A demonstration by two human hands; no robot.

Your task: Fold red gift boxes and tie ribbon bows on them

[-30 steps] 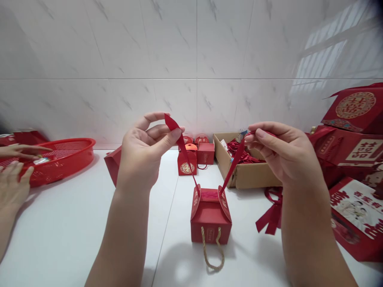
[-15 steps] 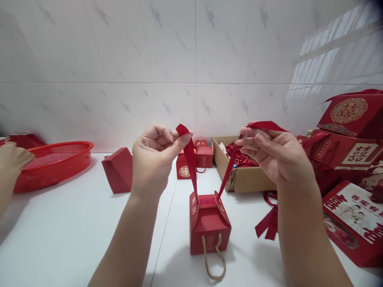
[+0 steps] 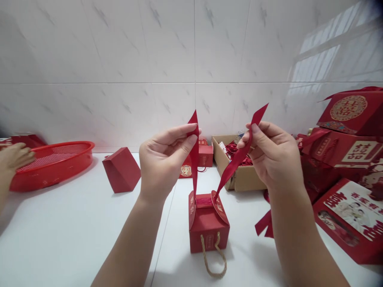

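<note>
A small red gift box (image 3: 206, 229) stands upright on the white table, a twisted rope handle (image 3: 220, 275) hanging from its near side. Red ribbon (image 3: 230, 169) runs through the slots in its two raised, rounded flaps. My left hand (image 3: 164, 159) pinches one ribbon end between thumb and fingers, above and left of the box. The other end is pinched in my right hand (image 3: 273, 155), up and to the right, its slanted tip pointing upward. Both ribbon lengths rise from the box and spread apart.
A red plastic basket (image 3: 56, 163) sits at left, beside another person's hand (image 3: 14, 159). A plain red box (image 3: 122, 169) stands near it. Behind are small red boxes (image 3: 205, 154) and a cardboard box (image 3: 248, 179) of ribbons. Stacked red gift boxes (image 3: 344, 147) fill the right.
My right hand has turned and now holds its ribbon end upright between thumb and fingers. My left hand has moved slightly right, its ribbon tip pointing up.
</note>
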